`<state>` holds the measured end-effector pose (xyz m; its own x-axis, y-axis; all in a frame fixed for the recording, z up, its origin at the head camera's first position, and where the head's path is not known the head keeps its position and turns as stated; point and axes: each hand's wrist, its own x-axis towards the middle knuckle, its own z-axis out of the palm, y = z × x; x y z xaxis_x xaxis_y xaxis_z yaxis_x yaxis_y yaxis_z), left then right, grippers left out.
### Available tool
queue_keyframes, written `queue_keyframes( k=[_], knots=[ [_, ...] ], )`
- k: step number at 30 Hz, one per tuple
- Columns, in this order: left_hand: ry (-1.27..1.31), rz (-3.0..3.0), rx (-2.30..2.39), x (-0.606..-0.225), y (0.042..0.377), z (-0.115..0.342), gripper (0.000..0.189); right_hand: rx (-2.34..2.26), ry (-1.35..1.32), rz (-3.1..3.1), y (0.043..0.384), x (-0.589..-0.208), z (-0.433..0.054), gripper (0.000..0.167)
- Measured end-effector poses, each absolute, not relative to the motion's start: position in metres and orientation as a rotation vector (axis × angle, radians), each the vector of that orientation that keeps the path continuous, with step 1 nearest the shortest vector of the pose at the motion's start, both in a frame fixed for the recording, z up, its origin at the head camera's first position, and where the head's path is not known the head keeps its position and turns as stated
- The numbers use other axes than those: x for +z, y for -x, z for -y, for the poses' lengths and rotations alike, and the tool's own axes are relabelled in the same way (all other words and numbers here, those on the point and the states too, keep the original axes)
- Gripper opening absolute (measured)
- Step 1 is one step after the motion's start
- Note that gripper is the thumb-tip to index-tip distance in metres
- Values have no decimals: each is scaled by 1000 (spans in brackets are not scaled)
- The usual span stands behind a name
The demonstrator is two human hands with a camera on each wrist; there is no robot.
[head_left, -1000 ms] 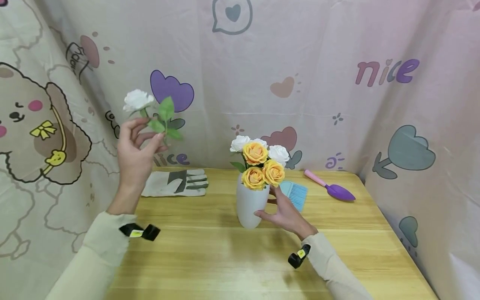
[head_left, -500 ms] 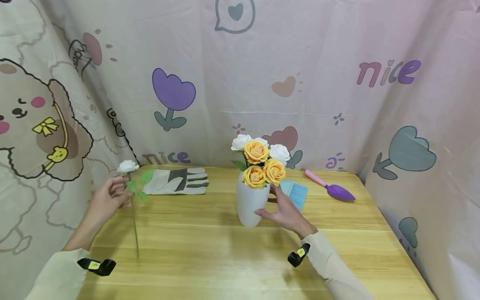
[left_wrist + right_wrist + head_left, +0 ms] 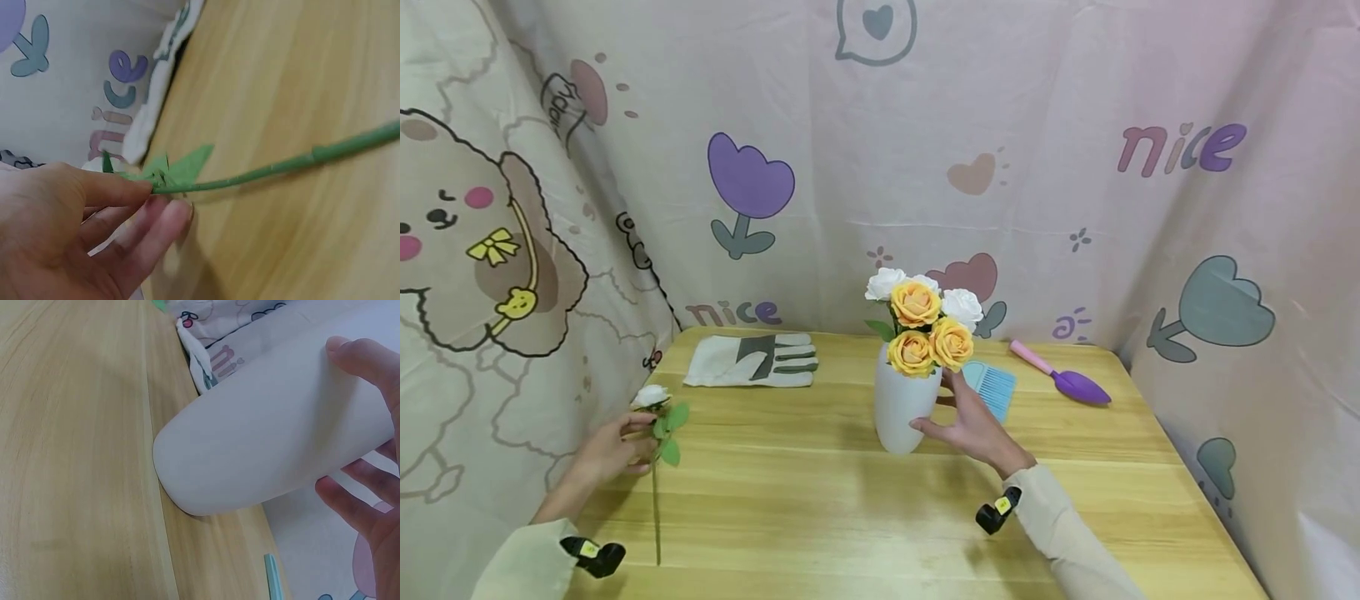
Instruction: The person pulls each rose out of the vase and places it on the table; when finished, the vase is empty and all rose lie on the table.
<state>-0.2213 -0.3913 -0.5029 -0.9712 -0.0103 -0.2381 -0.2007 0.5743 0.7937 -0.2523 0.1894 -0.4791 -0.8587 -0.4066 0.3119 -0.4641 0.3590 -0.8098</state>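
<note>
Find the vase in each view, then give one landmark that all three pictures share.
Head: the vase stands just right of centre.
Left wrist: not in it.
Right wrist: the vase slants from the middle to the right edge, base towards the left.
Shared landmark: the glove, left of centre (head), upper left (left wrist), top middle (right wrist).

We recorded the left hand (image 3: pixel 612 455) holding a single white rose (image 3: pixel 651 396) over the left of a wooden table (image 3: pixel 805 508), the right hand (image 3: pixel 966 426) gripping a white vase (image 3: pixel 898 410) of yellow roses (image 3: pixel 915 304) and white blooms (image 3: pixel 962 308), a glove (image 3: pixel 718 362) behind, a blue ribbed tool (image 3: pixel 996 392) and purple trowel (image 3: pixel 1079 387) rightward.
</note>
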Motion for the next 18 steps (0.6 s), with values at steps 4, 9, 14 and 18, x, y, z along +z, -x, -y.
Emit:
queue_keyframes(
  k=[4, 9, 14, 18],
  knots=[
    [181, -2671, 1201, -509, 217, 393, 58, 1537, -817, 2540, 253, -479, -189, 107],
    [158, -2732, 1135, -509, 213, 391, 56, 1538, -829, 2543, 254, -480, -189, 109],
    [141, -2719, 1162, -508, 213, 389, 59, 1538, -820, 2547, 254, -480, -190, 110],
    [129, -2775, 1191, -505, 213, 390, 58, 1551, -819, 2546, 254, -480, -190, 111]
  ],
)
